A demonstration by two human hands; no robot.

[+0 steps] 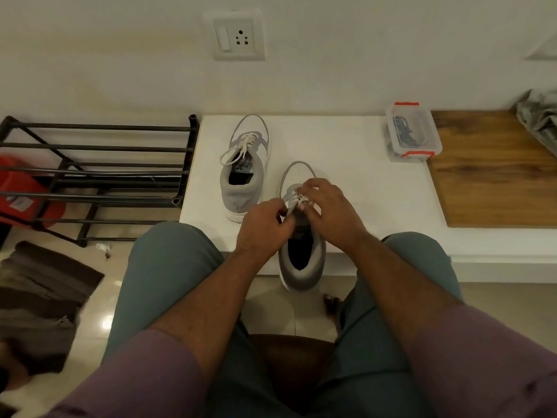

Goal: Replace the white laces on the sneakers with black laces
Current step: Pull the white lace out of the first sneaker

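Black shoe rack (pixel 96 173) far left on the floor, red item behind it. Next right, white surface (pixel 355 182) w/ far sneaker (pixel 245 164), toe toward the wall, white laces (pixel 241 147) in, loose ends trailing left. Near sneaker (pixel 301 254) sits just right of it, heel overhanging the surface edge toward the person. Left hand (pixel 265 229) at the near sneaker's left side, fingers curled, pinching a lace/eyelet flap near the tongue. Right hand (pixel 328 212) over the lacing, fingertips bent down onto the white lace (pixel 300 200); exact pinch can't tell. Hands nearly touching. Further right, clear box w/ red clips (pixel 413 132) holds black laces (pixel 405 131), well apart from hands, beside a wooden board (pixel 494 173).
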